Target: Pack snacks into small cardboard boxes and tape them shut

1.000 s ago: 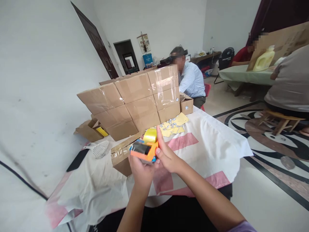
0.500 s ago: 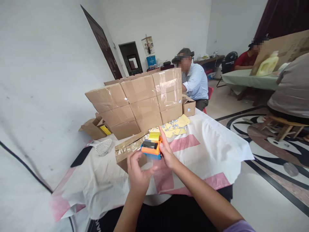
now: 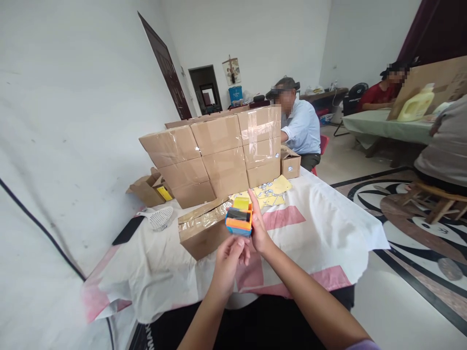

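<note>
The left hand (image 3: 229, 253), spread half a second ago, now curls just below the tape dispenser (image 3: 239, 222) (pinching unclear), which the right hand (image 3: 260, 234) grips above the table (image 3: 328, 233). A yellow piece (image 3: 165, 193) shows at the open carton (image 3: 144, 192).

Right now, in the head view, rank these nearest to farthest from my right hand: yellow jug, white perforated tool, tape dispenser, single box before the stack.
1. Tape dispenser, held in your right hand.
2. Single box, left of it.
3. White perforated tool, farther left.
4. Yellow jug, far right, on another table.
</note>
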{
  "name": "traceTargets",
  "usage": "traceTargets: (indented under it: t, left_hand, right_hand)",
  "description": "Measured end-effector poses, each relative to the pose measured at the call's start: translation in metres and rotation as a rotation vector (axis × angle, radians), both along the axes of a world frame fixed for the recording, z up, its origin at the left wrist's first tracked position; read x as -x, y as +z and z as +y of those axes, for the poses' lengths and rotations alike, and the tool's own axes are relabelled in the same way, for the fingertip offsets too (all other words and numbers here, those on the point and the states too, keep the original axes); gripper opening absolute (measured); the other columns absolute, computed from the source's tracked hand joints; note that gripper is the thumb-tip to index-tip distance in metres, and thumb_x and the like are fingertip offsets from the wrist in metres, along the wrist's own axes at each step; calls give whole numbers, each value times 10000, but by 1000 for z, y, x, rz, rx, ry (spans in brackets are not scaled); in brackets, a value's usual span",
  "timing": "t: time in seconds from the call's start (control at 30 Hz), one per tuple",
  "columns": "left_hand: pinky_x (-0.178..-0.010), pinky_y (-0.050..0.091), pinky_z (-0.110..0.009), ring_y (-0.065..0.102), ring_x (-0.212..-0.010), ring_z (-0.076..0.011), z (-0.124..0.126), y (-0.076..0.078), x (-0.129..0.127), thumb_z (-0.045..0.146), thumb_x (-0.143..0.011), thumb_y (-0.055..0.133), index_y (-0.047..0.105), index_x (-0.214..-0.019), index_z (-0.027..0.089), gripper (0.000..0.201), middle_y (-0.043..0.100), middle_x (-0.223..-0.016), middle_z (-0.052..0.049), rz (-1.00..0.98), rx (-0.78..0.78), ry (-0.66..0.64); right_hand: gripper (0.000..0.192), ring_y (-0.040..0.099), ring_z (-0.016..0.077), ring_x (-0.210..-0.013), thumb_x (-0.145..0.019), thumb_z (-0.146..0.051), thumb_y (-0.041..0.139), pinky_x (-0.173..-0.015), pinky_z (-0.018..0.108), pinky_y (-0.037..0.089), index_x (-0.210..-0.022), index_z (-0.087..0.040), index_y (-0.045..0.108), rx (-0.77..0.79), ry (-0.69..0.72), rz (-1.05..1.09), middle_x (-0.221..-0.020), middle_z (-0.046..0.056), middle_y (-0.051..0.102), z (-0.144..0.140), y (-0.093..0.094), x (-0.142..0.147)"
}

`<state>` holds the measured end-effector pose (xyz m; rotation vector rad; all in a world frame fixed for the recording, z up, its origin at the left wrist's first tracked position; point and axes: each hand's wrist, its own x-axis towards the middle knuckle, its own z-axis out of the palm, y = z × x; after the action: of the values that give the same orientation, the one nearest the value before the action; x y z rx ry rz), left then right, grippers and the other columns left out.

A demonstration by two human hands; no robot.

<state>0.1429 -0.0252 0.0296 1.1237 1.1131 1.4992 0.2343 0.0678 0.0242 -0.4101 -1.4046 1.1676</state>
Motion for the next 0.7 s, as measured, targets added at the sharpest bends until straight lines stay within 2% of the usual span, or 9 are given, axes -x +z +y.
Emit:
traceTargets:
  t: [0.2,0.47,0.57,0.7]
  left_hand:
    - [-547,367,-245,504,-529,-114,-4,-1,2,549,-873,688,679,-730,156,419,562,-557,4,-52,-110,52]
    - [-517,399,-244,518,-499,-119,0,1,-8,400,-794,714,678,-631,155,297,571,-522,-6,-104,-22,69]
    - [-499,401,-242,505,-473,-115,-1,3,-13,380,-763,710,661,-609,162,271,555,-500,6,-106,-43,120]
    - [-462,363,-229,465,-434,-97,-3,-1,-15,373,-777,694,620,-595,171,281,516,-489,32,-106,-55,174]
  right_hand:
    - [888,562,323,-1324,-935,-802,338,-1103,521,455,-1648,-287,216,20,-7,-9,-1391,120,616,-1,6,-4]
    - [803,575,322,-1318,-977,-750,265,-1074,523,486,-1630,-283,271,5,-37,-9,-1352,107,647,-2,8,-4]
    - [735,555,322,-1342,-999,-709,295,-1102,524,466,-1595,-284,358,-13,-69,9,-1374,104,643,1,9,-5]
    - [629,516,302,-1383,-1033,-639,324,-1188,494,370,-1478,-252,543,-76,-216,-33,-1419,94,621,11,12,-12]
